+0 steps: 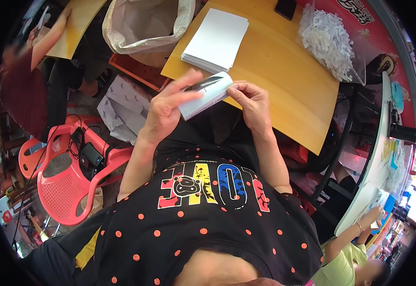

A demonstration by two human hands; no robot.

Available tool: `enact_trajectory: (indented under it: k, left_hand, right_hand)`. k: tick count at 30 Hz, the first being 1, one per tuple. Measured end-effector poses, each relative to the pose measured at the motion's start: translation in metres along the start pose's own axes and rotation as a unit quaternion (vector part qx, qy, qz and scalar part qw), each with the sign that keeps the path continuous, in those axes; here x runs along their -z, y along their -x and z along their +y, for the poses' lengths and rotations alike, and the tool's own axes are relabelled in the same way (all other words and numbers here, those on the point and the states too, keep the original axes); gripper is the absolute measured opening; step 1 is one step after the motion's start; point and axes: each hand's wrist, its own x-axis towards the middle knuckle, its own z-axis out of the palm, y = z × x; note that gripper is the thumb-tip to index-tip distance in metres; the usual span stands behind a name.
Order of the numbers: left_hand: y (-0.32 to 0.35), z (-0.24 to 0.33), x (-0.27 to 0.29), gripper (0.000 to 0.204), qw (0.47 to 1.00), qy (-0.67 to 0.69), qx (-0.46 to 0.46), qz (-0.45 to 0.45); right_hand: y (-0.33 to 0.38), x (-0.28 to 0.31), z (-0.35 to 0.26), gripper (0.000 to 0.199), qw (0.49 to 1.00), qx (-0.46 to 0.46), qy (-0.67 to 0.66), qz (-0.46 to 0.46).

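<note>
A white printed paper piece (212,94) with a dark picture on it is held just off the near edge of the wooden table, curled over at its far end. My right hand (255,105) pinches its right end between thumb and fingers. At the other end my left hand (164,110) has its fingers stretched apart, slightly blurred, with one fingertip across the paper's face; its thumb is hard to make out. Beyond the hands, a stack of white sheets (219,39) lies on the table (279,86).
A clear bin of white paper strips (329,43) stands at the table's far right, near a dark phone (285,8). A large whitish sack (143,28) and a red crate (134,71) are left of the table. A pink chair (62,200) holds cables. People sit at either side.
</note>
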Motion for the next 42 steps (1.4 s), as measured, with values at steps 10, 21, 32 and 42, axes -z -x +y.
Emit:
enact_trajectory:
  k: [10,21,32,42]
  left_hand:
    - [0.020,-0.002,-0.005,0.022,0.790,0.456,0.403,0.074]
    - [0.022,-0.002,-0.022,0.022,0.814,0.451,0.361,0.067]
    - [0.025,-0.006,-0.035,0.026,0.868,0.350,0.326,0.134]
    - [0.030,-0.007,-0.037,0.030,0.771,0.504,0.367,0.129]
  right_hand:
    - [0.003,0.003,-0.019,0.004,0.990,0.084,0.113,-0.025]
    - [-0.001,0.009,-0.001,0.008,0.998,0.010,0.050,0.042]
    - [0.002,0.006,0.004,0.010,0.999,-0.002,0.045,0.019]
    - [0.001,0.002,0.001,0.010,0.998,0.019,0.058,0.025]
